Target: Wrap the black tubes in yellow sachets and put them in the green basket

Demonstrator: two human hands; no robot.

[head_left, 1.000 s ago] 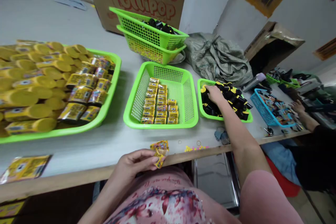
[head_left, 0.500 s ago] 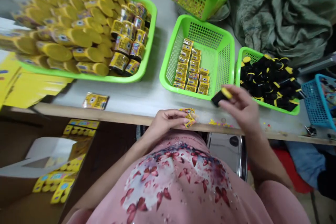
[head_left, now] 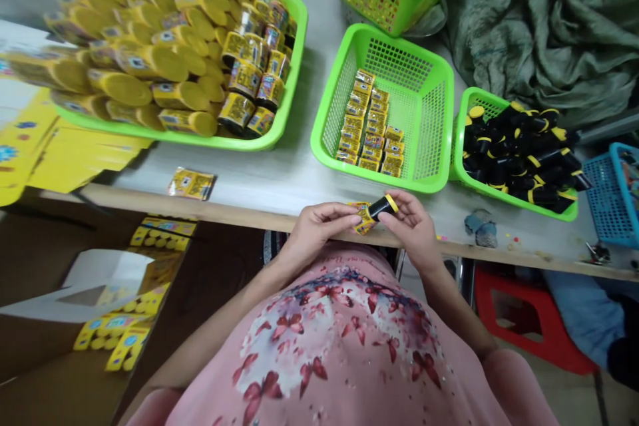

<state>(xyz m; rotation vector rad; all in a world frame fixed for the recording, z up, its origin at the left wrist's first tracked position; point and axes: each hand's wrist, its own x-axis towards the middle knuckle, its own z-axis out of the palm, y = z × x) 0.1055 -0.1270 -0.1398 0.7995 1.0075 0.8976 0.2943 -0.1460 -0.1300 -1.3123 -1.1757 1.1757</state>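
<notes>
My left hand (head_left: 318,229) pinches a yellow printed sleeve (head_left: 363,226) at the table's front edge. In the fingers of my right hand (head_left: 415,225) is a small black tube with a yellow cap (head_left: 382,207). The tube lies tilted, its black end meeting the sleeve's opening; whether it is inside cannot be made out. Just beyond my hands, a green basket (head_left: 382,176) holds columns of small yellow-wrapped tubes (head_left: 373,141). On the right, another green basket (head_left: 519,203) is heaped with black, yellow-capped tubes (head_left: 509,160).
Far left, a large green basket (head_left: 294,66) is piled with yellow-capped tubes. A stack of flat printed sleeves (head_left: 192,184) lies before it. Stacked green baskets (head_left: 394,3), grey-green cloth (head_left: 524,26) and a blue basket (head_left: 609,196) stand around. An open carton (head_left: 44,373) sits below left.
My right hand has moved left with the black tube, bringing it to the sleeve in my left hand. A small grey-blue bundle on the table, behind my right arm before, now shows.
</notes>
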